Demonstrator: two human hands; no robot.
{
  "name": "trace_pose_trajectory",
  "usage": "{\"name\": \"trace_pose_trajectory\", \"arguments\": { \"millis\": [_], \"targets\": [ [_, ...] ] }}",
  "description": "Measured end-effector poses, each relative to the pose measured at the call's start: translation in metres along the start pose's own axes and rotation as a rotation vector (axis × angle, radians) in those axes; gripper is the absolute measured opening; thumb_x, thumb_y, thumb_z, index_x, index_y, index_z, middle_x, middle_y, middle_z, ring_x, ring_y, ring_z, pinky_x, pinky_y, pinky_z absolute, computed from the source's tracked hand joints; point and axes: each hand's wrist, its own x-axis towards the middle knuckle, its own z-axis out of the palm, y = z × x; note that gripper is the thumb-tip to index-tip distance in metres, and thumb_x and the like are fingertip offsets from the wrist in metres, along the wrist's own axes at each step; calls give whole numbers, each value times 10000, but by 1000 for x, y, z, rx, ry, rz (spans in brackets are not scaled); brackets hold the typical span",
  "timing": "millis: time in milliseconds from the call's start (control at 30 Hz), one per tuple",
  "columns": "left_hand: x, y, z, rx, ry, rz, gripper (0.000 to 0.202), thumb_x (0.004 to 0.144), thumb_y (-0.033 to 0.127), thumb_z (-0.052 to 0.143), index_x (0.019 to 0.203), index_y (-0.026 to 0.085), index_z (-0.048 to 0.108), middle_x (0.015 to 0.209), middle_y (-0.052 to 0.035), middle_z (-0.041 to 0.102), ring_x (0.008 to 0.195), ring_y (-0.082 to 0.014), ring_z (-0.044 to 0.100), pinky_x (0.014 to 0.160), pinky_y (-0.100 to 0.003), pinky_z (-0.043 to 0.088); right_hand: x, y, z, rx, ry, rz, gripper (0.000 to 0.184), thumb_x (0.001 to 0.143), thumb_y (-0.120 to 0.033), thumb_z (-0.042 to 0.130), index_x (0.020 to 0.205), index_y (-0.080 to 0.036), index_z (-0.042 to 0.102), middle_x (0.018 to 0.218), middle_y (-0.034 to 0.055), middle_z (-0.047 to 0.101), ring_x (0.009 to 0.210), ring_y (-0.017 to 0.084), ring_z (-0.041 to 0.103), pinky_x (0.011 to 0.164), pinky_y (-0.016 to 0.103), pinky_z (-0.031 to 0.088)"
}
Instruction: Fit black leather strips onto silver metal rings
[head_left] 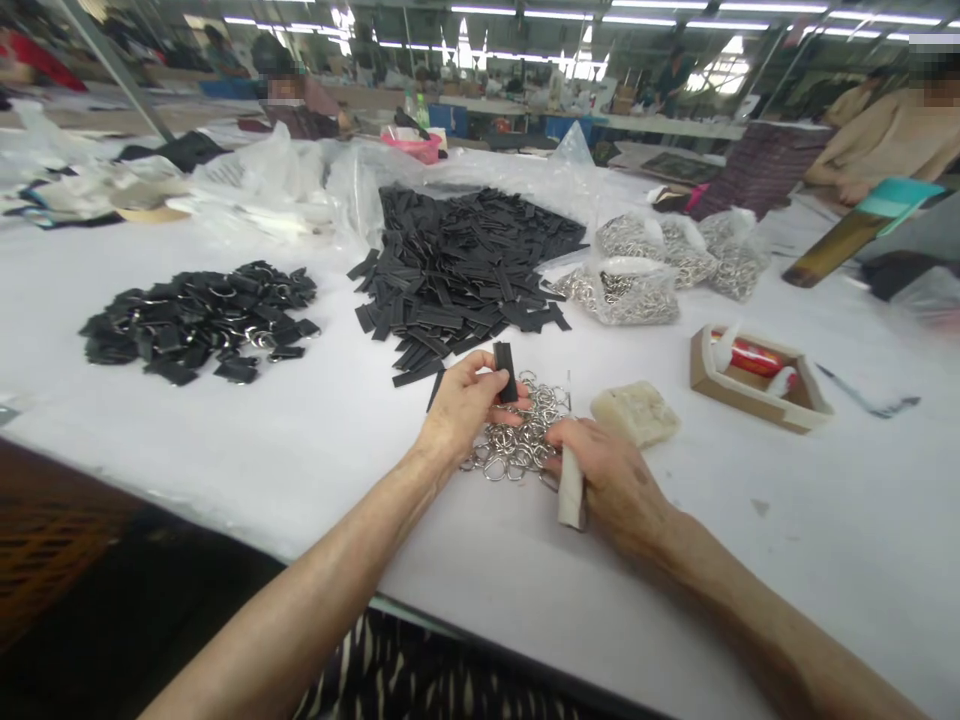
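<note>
My left hand [476, 395] pinches a short black strip [506, 372] between thumb and fingers, holding it up above a small heap of silver metal rings [517, 445]. Beside that heap, my right hand [607, 470] is wrapped round a tool with a pale, cloth-like handle [571, 495]; its working end is hard to make out. A large pile of black strips [465, 260] lies just beyond my hands. Off to the left is a pile of black pieces fitted with rings [199, 320]. A yellowish-white block [636, 412] sits close to my right hand.
Clear bags of silver rings [626, 290] stand behind on the right. A cardboard tray [757, 385] holds a red tube, with a thin tool [870, 395] lying beside it. Farther back are plastic bags [262, 190], a pink basin [412, 145] and a co-worker [892, 140].
</note>
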Motion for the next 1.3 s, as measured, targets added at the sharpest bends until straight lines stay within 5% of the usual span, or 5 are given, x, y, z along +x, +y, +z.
{"name": "trace_pose_trajectory", "arguments": {
  "millis": [733, 1033, 1300],
  "targets": [
    [-10, -6, -13, -122, -174, -152, 127, 690, 63, 548, 809, 106, 551, 681, -62, 656, 567, -140, 635, 473, -215, 521, -3, -13, 12, 207, 32, 151, 112, 798, -104, 429, 770, -211, 447, 695, -7, 524, 639, 143, 487, 542, 241, 380],
    [-14, -13, -11, -133, -379, -230, 120, 723, 180, 593, 816, 107, 574, 721, -82, 653, 592, -163, 644, 456, -215, 516, 10, -9, -16, 478, 416, 369, 142, 765, -217, 573, 841, -214, 453, 798, 21, 600, 678, 143, 562, 554, 245, 441],
    [-17, -12, -4, -40, -503, -266, 166, 704, 228, 614, 812, 104, 588, 735, -87, 652, 614, -193, 652, 460, -233, 507, 9, 0, -12, 379, 454, 385, 99, 786, -234, 553, 855, -205, 488, 807, 17, 614, 677, 132, 560, 569, 229, 426]
  ]
}}
